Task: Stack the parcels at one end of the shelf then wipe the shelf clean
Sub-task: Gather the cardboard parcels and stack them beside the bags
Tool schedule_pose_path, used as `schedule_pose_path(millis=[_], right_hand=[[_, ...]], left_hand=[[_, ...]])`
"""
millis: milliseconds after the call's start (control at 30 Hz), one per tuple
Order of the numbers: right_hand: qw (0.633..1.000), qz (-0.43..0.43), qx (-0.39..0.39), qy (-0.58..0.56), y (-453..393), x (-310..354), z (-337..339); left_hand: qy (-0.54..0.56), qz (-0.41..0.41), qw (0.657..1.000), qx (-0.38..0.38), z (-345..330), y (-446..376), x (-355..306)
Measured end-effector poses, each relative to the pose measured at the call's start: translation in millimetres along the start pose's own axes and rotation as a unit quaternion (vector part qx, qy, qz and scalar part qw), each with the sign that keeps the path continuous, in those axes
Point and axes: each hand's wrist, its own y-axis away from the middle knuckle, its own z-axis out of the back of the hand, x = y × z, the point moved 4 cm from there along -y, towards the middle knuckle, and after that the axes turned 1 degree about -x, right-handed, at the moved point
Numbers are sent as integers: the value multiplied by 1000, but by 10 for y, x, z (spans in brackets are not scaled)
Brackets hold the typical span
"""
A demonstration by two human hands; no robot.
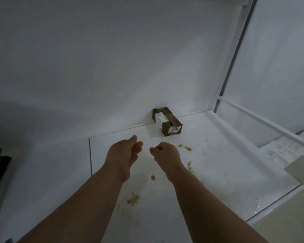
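Reaching: both bare arms stretch out over the shelf toward the parcel, neither hand touching it.
Landmark: the parcel, a small brown box with white labels, one printed 0005, stands at the back of the shelf against the rear wall.
Left hand: just in front of the parcel and to its left, fingers loosely extended and a little apart, holding nothing.
Right hand: in front of the parcel, almost directly below it in view, fingers curled inward; nothing shows in them, though whether something small is pinched at the fingertips cannot be told.
Stains: tan smears and crumbs lie in front of the parcel, some beside the right hand, one between the wrists, a larger patch nearer the shelf's front edge.
Other parcels: a brown shape at the far left edge, well apart from the parcel, may be another box; too little shows to say.
Cloth: none in view.
Progress: only one parcel is visible and nothing is stacked on it, so stacking looks unfinished or barely begun.
Left to do: judging by the dirt, wiping has not started; a cloth would be needed first.
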Motion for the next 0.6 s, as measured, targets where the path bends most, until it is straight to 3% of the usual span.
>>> schedule_pose_path(millis=[167, 233, 367, 600], right_hand=[[999, 19, 42, 12, -410, -190, 101], [995, 39, 68, 59, -566, -224, 164], [981, 73, 41, 176, -916, -280, 288], [925, 94, 23, 368, -1312, -379, 343]], left_hand=[[-91, -21, 995, -45, -166, -226, 142], [-85, -7, 996, -18, -279, -309, 211], [-146, -6, 989, -22, -430, -431, 288], [-234, -43, 970, -44, -513, -568, 232]])
